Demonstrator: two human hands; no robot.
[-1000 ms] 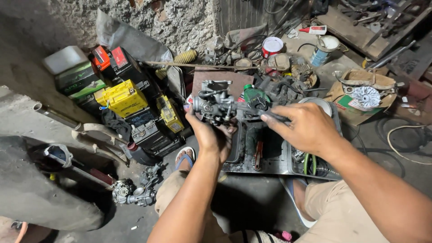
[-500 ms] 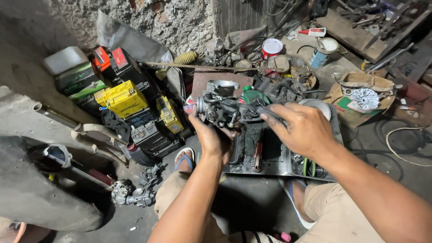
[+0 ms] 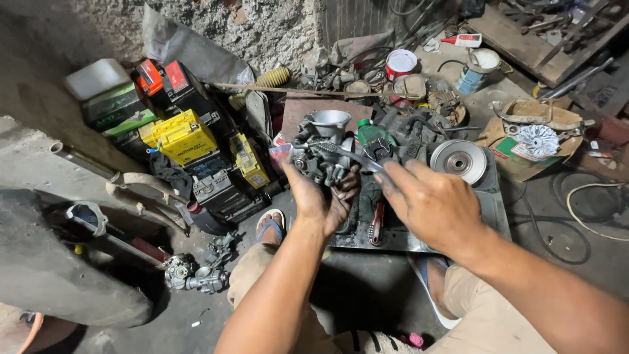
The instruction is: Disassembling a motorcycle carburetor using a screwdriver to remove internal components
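My left hand [image 3: 322, 196] grips a greasy grey metal carburettor [image 3: 319, 149] from below and holds it up over a flat metal tray [image 3: 496, 216]. My right hand [image 3: 432, 208] holds a dark spanner [image 3: 359, 157] whose open jaw reaches the carburettor's right side. Both hands are smeared with black oil. The carburettor's round intake mouth points upward.
Yellow, green and red vehicle batteries [image 3: 182, 136] are stacked at the left by a rough wall. A second carburettor [image 3: 195, 274] lies on the floor at lower left. On the tray sit a round metal disc [image 3: 458, 160], a green bottle [image 3: 371, 131] and a red-handled tool [image 3: 375, 224]. A cardboard box [image 3: 524, 141] holds a white fan-like part.
Both hands have lifted the carburettor slightly and turned it. The right hand has shifted the spanner closer against the carburettor's side.
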